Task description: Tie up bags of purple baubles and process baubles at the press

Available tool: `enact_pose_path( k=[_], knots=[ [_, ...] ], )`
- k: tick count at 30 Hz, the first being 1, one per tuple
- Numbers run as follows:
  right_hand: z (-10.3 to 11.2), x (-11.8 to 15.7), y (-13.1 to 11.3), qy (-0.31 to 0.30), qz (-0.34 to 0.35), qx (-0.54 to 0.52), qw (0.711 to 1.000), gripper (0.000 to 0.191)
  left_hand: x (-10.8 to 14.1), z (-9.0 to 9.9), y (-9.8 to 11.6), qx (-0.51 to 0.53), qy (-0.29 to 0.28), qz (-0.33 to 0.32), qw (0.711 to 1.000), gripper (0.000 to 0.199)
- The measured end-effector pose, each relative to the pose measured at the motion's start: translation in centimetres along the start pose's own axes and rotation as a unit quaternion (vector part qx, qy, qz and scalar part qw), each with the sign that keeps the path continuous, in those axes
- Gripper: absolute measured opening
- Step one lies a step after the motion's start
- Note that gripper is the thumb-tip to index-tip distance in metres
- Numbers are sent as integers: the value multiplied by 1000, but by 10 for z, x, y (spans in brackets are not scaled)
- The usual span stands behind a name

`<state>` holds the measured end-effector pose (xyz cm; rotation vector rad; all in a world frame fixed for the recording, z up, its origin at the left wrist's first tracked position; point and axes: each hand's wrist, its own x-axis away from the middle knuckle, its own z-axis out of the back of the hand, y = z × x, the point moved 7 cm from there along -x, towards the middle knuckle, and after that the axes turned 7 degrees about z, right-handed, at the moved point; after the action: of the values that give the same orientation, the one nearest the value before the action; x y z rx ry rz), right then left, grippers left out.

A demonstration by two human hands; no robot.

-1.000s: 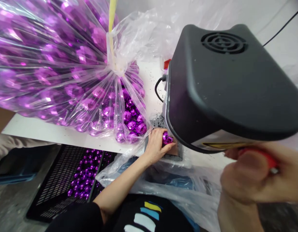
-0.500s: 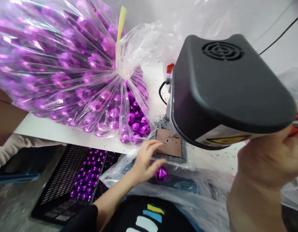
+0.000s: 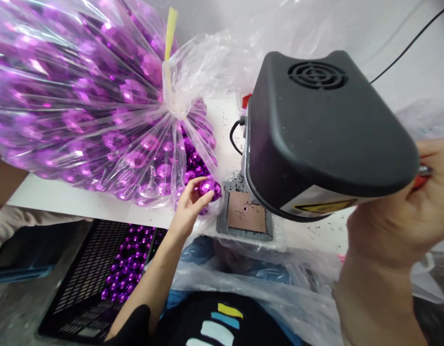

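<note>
Between its thumb and fingers, my left hand (image 3: 189, 204) grips a shiny purple faceted ball (image 3: 210, 189), beside the opening of a clear plastic bag (image 3: 178, 103) filled with such balls. To the right stands a black-housed bench machine (image 3: 337, 129) that looks like a small drill press. My right hand (image 3: 420, 202) is wrapped round its metal-and-red lever (image 3: 424, 171); the fingertips are partly hidden behind the housing. Under the machine, a brown square plate (image 3: 246, 222) with a small hole lies on the grey base (image 3: 222, 228), with no ball on it.
A black mesh crate (image 3: 72, 283) holding purple balls sits below the table edge at lower left. Dark shavings (image 3: 317, 238) litter the white table. Clear plastic sheeting (image 3: 279, 293) drapes over my lap. Another person's sleeve (image 3: 30, 216) shows at left. A black cable (image 3: 402, 53) runs along the wall.
My left hand has moved left and up from beside the brown plate to the bag's opening, and now grips a ball. The ball seen falling below the plate is gone from view.
</note>
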<state>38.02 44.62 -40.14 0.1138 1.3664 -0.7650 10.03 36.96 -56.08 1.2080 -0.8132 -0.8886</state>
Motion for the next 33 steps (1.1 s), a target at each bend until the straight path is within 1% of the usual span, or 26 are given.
enact_pose_path(
  k=[1, 2, 3, 4, 5, 6, 8, 10, 12, 14, 17, 20, 23, 25, 28, 30, 33],
  knots=[
    [-1, -1, 1, 0, 1, 1, 1000, 37, 6, -10, -5, 84, -53, 50, 994, 45],
    [-3, -2, 2, -3, -2, 3, 1000, 39, 13, -24, -10, 146, -107, 96, 979, 46],
    [-5, -3, 4, -3, -7, 2, 1000, 41, 20, -37, -16, 182, -148, 132, 963, 46],
    [-6, -4, 6, -2, -13, -5, 1000, 42, 24, -48, -22, 192, -169, 150, 955, 47],
    [-7, -4, 8, 1, -16, -19, 1000, 43, 25, -56, -29, 180, -170, 153, 957, 48],
    [-8, -5, 10, 5, -17, -35, 999, 44, 24, -60, -35, 152, -156, 142, 966, 48],
    [-9, -6, 13, 8, -14, -62, 998, 42, 17, -65, -43, 66, -114, 84, 988, 48],
    [-10, -6, 13, 0, -14, -70, 997, 36, 11, -68, -43, -28, -89, 5, 996, 47],
    [-10, -6, 13, -1, -19, -71, 997, 31, 9, -74, -40, -112, -88, -68, 987, 44],
    [-10, -6, 12, 3, -21, -72, 997, 30, 11, -79, -35, -178, -85, -127, 972, 43],
    [-10, -7, 9, 7, -17, -77, 997, 28, 17, -86, -28, -231, -61, -183, 953, 43],
    [-10, -7, 7, 4, -11, -72, 997, 27, 19, -98, -32, -235, -55, -181, 953, 39],
    [-9, -7, 6, -1, -7, -53, 999, 30, 15, -107, -43, -200, -50, -146, 968, 49],
    [-9, -7, 6, -4, -6, -49, 999, 33, 13, -110, -49, -187, -53, -135, 972, 50],
    [-9, -7, 8, 0, -7, -56, 998, 35, 12, -110, -52, -190, -78, -140, 969, 43],
    [-10, -8, 9, -2, -13, -56, 998, 34, 12, -108, -51, -185, -89, -142, 968, 46],
    [-10, -9, 9, -5, -18, -47, 999, 33, 13, -105, -48, -173, -91, -134, 971, 49]
  ],
)
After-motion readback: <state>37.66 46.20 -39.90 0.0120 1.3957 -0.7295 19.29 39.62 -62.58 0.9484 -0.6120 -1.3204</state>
